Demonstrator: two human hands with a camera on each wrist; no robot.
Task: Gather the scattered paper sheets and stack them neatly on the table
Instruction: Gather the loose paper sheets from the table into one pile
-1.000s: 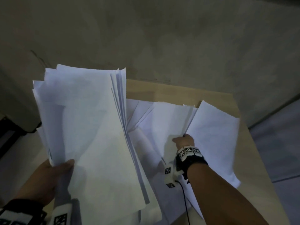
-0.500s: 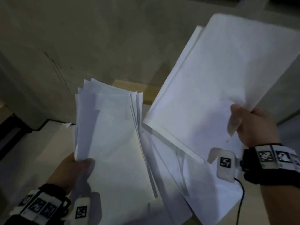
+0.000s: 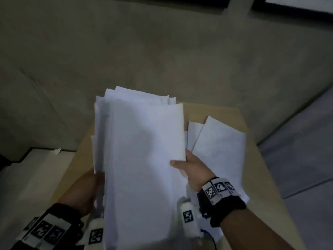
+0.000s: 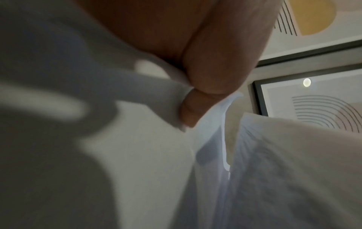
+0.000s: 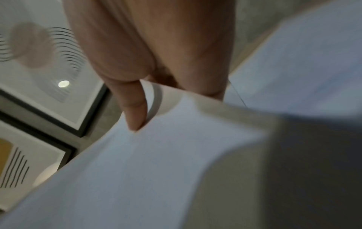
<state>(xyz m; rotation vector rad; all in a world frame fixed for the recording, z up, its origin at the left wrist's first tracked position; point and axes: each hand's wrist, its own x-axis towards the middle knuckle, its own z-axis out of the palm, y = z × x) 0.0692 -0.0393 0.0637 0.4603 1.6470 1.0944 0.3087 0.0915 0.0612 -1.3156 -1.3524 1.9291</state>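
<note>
Both hands hold one uneven stack of white paper sheets [image 3: 142, 159] above the near part of the wooden table [image 3: 212, 112]. My left hand [image 3: 84, 192] grips the stack's left edge; its thumb [image 4: 195, 111] presses on the paper [image 4: 137, 155] in the left wrist view. At the stack's right edge my right hand [image 3: 191, 168] pinches the top sheets, its thumb [image 3: 175, 163] on top. The right wrist view shows that thumb [image 5: 135, 111] on the white sheet [image 5: 156, 162]. Loose sheets [image 3: 219, 150] lie on the table to the right.
The table stands against a grey wall [image 3: 162, 51]. Framed pictures [image 3: 297, 4] hang above. A pale surface [image 3: 39, 177] lies to the left and grey floor [image 3: 302, 150] to the right.
My right hand lifted sheets off the table, swung them left and laid them on the stack in my left hand. Both hands now hold one stack.
</note>
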